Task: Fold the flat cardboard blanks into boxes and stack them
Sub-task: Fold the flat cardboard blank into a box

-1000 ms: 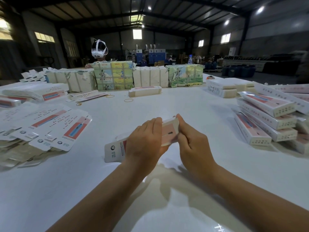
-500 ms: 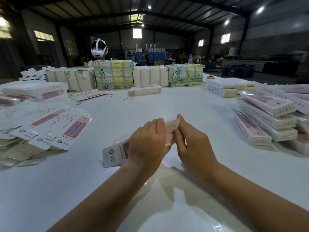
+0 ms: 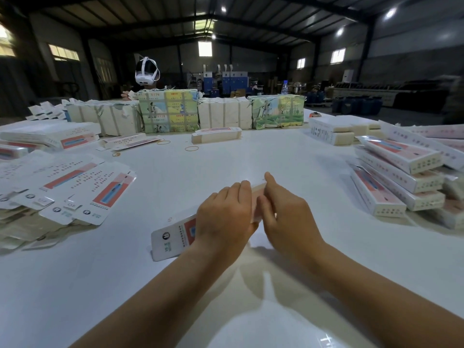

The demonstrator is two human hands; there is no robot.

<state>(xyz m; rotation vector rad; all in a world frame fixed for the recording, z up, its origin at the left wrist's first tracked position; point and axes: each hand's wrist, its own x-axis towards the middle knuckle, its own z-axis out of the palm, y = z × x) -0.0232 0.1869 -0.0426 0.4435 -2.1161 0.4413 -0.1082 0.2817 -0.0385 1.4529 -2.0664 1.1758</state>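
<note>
A white cardboard blank with a red panel lies slanted at the middle of the white table. My left hand grips its middle, fingers curled over the top. My right hand pinches the far end of the blank, where the card is mostly hidden by both hands. Its near-left end flap sticks out free. A fanned pile of flat blanks lies at the left. Folded boxes are stacked at the right.
Wrapped bundles line the table's far edge, with a person in a white headset behind them. One folded box and loose rubber bands lie at the back. More boxes sit far right.
My hands have closed in on each other over the blank. The blank's pink far end, which showed between them, is now nearly covered, and its near end has dropped lower.
</note>
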